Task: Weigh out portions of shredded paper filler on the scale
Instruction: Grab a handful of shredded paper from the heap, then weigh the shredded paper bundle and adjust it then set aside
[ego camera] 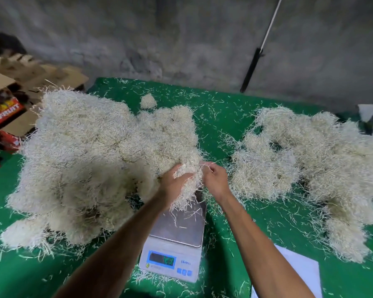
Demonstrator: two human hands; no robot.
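A white digital scale [174, 246] with a steel pan stands on the green table, a few loose strands lying on the pan. Just above its far edge my left hand [173, 183] grips a clump of shredded paper filler [188, 179] that hangs down toward the pan. My right hand [215, 179] pinches strands at the right side of the same clump. A big heap of the pale filler [88, 162] lies to the left. Several smaller bunches of filler [314, 164] lie to the right.
The green table [220, 117] is scattered with loose strands. Cardboard boxes [7, 108] stand at the far left. A white sheet of paper [297, 274] lies at the front right. A black-and-white pole [258, 52] leans on the grey wall behind.
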